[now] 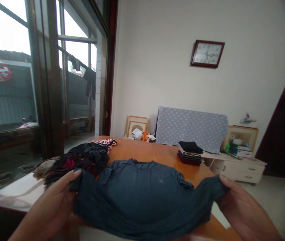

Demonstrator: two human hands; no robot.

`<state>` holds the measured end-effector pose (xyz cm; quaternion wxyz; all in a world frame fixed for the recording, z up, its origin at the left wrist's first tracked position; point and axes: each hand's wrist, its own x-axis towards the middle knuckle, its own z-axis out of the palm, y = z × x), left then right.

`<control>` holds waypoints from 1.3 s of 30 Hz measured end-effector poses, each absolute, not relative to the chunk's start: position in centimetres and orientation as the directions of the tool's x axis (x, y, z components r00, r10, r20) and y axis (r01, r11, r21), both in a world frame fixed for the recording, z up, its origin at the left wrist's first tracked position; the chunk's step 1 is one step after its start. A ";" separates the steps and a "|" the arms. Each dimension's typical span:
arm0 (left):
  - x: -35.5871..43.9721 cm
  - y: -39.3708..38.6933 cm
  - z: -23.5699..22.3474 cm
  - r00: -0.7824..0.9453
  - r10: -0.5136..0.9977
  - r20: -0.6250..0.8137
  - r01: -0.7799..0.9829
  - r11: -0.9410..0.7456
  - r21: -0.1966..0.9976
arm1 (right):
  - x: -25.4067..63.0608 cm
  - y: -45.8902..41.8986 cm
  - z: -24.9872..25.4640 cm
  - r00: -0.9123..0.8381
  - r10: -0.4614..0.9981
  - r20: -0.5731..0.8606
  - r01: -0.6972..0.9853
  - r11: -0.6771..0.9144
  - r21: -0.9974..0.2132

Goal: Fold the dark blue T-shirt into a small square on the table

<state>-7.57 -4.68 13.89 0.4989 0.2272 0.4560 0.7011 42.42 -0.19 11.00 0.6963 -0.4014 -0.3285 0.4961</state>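
T-shirt [137, 201] spread wide across the person's front: dark blue, collar [140, 164] pointing toward the far side of the table. Left hand [49, 204] has one side of it, fingers [73, 174] closed on the cloth near the outer edge, pinching it firmly; right hand [243, 211] has the opposite side, fingers [224, 180] curled over the sleeve end in much the same grip. Both hands are gripping, neither is open. Between them the shirt sags in a soft belly over the near part of the wooden table [132, 150], and from this angle I can't tell whether its lowest part touches the wood. Just beyond the collar, a heap of dark clothes [82, 160] sits on the table by the window, a red-and-white patterned piece [104, 144] at its far end. Off to the right, a neat stack of folded clothes [189, 154] — black on top, maroon at the bottom — stands on the wood, a polka-dot board [191, 129] propped up behind it.
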 end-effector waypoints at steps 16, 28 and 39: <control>-4.7 21.2 35.1 -0.464 0.789 0.402 -0.317 -0.572 0.757 | 39.1 24.5 31.5 0.326 0.825 0.462 -0.448 0.565 -0.693; -5.6 12.8 20.5 -0.314 0.882 0.351 -0.562 -0.471 0.680 | 41.6 17.8 18.5 0.448 0.842 0.300 -0.626 0.535 -0.567; -7.1 6.8 1.8 -0.506 0.843 -0.185 -0.323 0.014 0.946 | 43.2 11.9 -2.1 0.443 0.884 -0.152 -0.503 0.105 -0.858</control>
